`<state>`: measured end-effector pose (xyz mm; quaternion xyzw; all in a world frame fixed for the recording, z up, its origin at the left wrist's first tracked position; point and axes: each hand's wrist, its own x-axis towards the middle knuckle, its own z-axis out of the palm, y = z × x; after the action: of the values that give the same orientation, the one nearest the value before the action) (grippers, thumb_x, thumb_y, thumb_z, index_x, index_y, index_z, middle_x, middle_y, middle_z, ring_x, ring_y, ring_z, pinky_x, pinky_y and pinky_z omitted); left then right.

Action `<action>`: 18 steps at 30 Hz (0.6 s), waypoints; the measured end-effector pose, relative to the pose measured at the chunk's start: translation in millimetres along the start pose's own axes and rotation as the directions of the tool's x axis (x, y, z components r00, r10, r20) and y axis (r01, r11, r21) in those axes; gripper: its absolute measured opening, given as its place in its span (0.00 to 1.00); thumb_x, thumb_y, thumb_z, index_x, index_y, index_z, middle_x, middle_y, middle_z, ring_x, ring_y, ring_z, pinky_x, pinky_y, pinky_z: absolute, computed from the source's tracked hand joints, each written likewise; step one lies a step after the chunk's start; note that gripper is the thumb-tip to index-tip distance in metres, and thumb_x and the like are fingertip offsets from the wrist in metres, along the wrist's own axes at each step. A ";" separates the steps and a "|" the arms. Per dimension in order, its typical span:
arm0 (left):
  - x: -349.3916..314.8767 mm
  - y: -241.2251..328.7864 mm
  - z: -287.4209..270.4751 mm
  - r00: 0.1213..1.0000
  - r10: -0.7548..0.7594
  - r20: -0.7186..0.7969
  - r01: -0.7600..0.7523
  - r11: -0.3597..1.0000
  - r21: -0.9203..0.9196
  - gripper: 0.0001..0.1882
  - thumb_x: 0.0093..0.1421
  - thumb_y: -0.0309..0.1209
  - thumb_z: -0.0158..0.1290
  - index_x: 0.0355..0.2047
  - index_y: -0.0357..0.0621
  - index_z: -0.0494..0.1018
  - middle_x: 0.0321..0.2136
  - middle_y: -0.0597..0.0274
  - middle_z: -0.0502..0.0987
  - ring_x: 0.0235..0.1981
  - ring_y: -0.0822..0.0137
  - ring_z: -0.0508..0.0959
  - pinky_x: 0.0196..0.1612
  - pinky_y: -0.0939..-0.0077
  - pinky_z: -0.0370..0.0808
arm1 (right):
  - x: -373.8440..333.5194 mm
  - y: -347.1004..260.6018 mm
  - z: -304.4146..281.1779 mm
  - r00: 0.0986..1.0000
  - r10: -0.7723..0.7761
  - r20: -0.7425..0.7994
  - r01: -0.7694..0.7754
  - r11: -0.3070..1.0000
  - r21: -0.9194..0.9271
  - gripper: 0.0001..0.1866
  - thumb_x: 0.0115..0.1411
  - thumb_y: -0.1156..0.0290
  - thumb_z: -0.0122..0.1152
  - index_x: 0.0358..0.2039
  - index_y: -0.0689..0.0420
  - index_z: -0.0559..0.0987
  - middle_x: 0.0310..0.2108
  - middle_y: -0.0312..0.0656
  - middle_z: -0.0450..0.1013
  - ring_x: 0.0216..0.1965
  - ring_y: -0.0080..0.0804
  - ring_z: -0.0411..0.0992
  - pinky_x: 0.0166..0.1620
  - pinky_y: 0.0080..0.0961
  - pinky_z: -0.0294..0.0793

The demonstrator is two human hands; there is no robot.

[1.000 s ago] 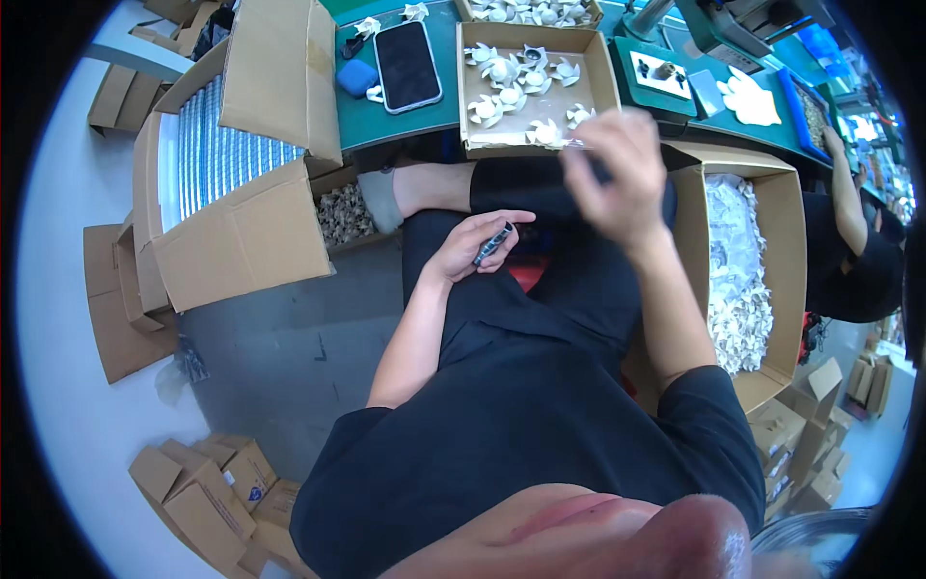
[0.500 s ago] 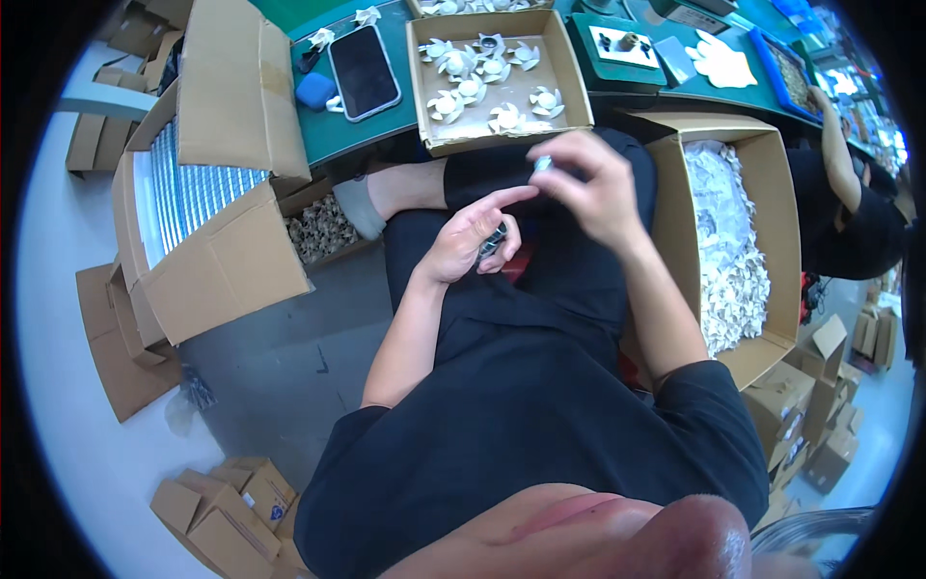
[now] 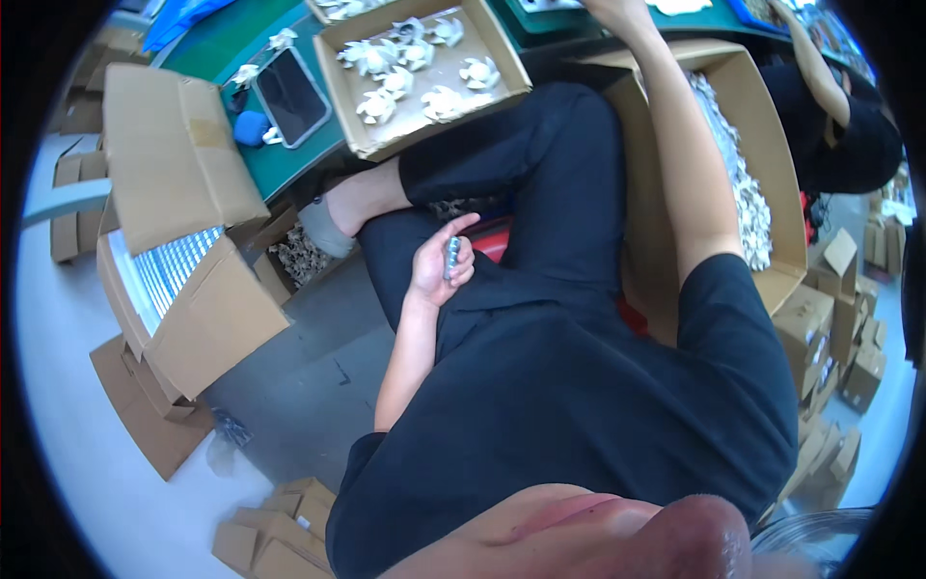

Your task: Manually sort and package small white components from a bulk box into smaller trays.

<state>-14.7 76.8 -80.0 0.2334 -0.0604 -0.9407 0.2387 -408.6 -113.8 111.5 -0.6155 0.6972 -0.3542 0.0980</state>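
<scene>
Over my lap, my left hand is closed, its index finger stretched out. Its other fingers curl around a small silvery ribbed piece, which may be several little metal parts in a row. My right hand reaches far out to the green worktable at the upper edge; its fingers are mostly cut off, so what it touches is hidden. Left of that arm, white bladed fan wheels lie in a shallow cardboard tray.
A phone and a blue case lie on the green worktable. At my right stands a deep carton of white parts; at my left, an open carton. A co-worker's arm shows at far right.
My right hand has left the spot beside my left fingertip and stretched out to the worktable. The left hand has turned, showing more of the silvery piece. The whole view has swung.
</scene>
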 end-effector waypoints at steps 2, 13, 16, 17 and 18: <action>4.1 7.1 -8.1 0.998 0.005 -0.063 0.000 0.996 0.086 0.23 0.76 0.39 0.37 0.62 0.38 0.68 0.21 0.65 0.70 0.13 0.75 0.64 0.15 0.81 0.60 | 12.5 4.8 12.6 0.999 -0.012 0.045 0.011 1.000 0.006 0.17 0.56 0.53 0.72 0.32 0.56 0.87 0.27 0.47 0.80 0.27 0.36 0.77 0.35 0.35 0.75; 77.6 9.5 -11.6 0.947 0.029 -0.319 0.171 0.796 0.580 0.21 0.74 0.39 0.43 0.52 0.34 0.74 0.22 0.66 0.74 0.13 0.78 0.65 0.14 0.82 0.60 | -30.0 34.7 -74.1 0.996 -0.062 0.063 0.066 0.996 -0.059 0.18 0.67 0.58 0.62 0.40 0.64 0.84 0.32 0.47 0.81 0.33 0.38 0.78 0.41 0.33 0.76; 78.1 5.0 -7.7 0.949 0.046 -0.313 0.165 0.773 0.613 0.20 0.74 0.39 0.43 0.51 0.34 0.75 0.22 0.66 0.75 0.13 0.78 0.66 0.14 0.82 0.60 | -101.5 153.9 -135.0 1.000 -0.016 0.022 0.020 0.982 -0.188 0.16 0.68 0.61 0.61 0.41 0.64 0.83 0.31 0.44 0.81 0.33 0.34 0.79 0.40 0.31 0.77; 75.1 6.2 -6.8 0.948 0.064 -0.311 0.153 0.766 0.625 0.20 0.74 0.39 0.44 0.50 0.34 0.75 0.22 0.67 0.75 0.13 0.79 0.66 0.14 0.83 0.60 | -135.0 189.6 -145.1 0.998 0.014 0.054 0.000 0.966 -0.258 0.16 0.69 0.61 0.61 0.39 0.64 0.83 0.30 0.44 0.80 0.33 0.34 0.79 0.40 0.31 0.77; 74.7 5.5 -7.3 0.947 0.085 -0.309 0.139 0.759 0.636 0.19 0.74 0.39 0.44 0.50 0.34 0.75 0.22 0.67 0.74 0.13 0.79 0.66 0.13 0.83 0.60 | -177.0 217.4 -151.2 0.973 0.192 0.125 -0.135 0.922 -0.363 0.15 0.67 0.62 0.62 0.42 0.61 0.84 0.33 0.44 0.81 0.35 0.35 0.79 0.40 0.30 0.77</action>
<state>-66.9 36.3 -115.8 0.4516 -0.3398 -0.8137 0.1358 -627.2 104.9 35.4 -0.5886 0.7884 -0.1640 0.0707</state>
